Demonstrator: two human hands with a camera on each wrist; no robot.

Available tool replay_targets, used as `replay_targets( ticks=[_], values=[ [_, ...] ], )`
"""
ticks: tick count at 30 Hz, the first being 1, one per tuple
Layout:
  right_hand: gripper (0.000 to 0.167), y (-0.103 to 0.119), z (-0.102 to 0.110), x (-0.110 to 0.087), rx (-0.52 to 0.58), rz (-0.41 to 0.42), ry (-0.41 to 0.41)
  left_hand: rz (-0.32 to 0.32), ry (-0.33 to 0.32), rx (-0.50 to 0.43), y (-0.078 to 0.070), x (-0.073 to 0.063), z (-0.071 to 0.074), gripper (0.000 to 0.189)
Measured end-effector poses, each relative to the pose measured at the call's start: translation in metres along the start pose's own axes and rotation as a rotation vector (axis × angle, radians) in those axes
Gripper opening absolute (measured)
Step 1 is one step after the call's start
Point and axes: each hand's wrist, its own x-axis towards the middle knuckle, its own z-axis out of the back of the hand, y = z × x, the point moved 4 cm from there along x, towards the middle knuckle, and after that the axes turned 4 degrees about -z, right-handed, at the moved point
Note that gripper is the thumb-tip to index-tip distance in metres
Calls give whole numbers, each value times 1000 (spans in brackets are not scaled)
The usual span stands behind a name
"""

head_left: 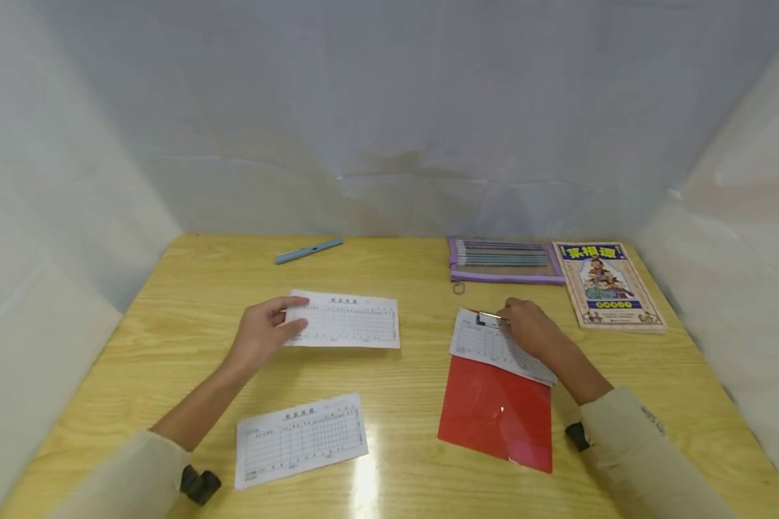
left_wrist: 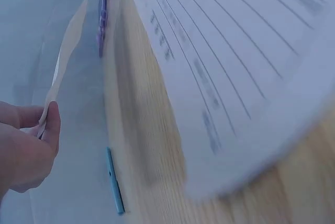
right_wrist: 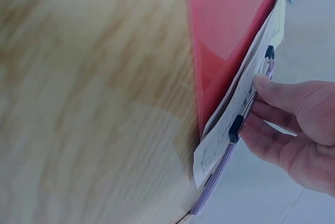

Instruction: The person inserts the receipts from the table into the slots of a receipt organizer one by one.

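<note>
My left hand (head_left: 266, 328) pinches the left end of a white printed form (head_left: 353, 323), thumb on top, and holds it over the table. In the left wrist view the form (left_wrist: 69, 41) shows nearly edge-on. A second printed form (head_left: 301, 443) lies nearer me on the left. On the right is a red clipboard (head_left: 501, 414) with printed forms (head_left: 487, 344) across its upper part. My right hand (head_left: 529, 328) grips the metal clip (head_left: 491, 317) at its top. The right wrist view shows the thumb on the clip between its black ends (right_wrist: 236, 129).
A blue pen (head_left: 308, 251) lies at the back left of the wooden table (head_left: 188, 310). A purple-edged pouch of pencils (head_left: 506, 261) and an illustrated book (head_left: 609, 286) lie at the back right. Pale sheeting (head_left: 389, 115) encloses the back and sides.
</note>
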Motion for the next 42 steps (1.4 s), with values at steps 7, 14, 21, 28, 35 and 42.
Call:
replay_targets(
  ticks=[7,14,21,28,35,42],
  values=[
    [19,-1,-1,0,-11,0,-12,-26,90,-94,-21,16,-47,38],
    [18,-2,1,-2,-11,-6,-10,-66,142,-113,-35,30,-89,35],
    [18,-2,-2,-1,-1,-16,3,-53,189,-92,-45,41,-122,32],
    [15,-3,-2,-2,-9,9,-23,-121,222,-16,-57,45,-157,30],
    [13,-3,-3,-2,-9,17,-28,-143,278,37,-64,42,-187,34],
    [11,-1,-1,-1,5,33,-50,-194,213,30,-65,44,-202,22]
  ],
)
